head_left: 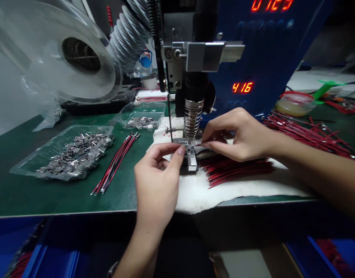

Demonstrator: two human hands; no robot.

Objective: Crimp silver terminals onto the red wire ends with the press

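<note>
Head view: the left hand (pixel 157 181) pinches at the metal fixture (pixel 190 156) under the press head (pixel 192 119); the right hand (pixel 238 135) grips a small terminal (barely visible) beside it. Fingertips this close risk being nipped if the head drops.

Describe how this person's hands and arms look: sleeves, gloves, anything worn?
Both hands are bare: no gloves on the left hand or the right hand, and no rings that I can make out. Both forearms are uncovered, with no sleeve in view. Something dark, perhaps a band, shows at the left wrist; too cropped to tell.
</note>
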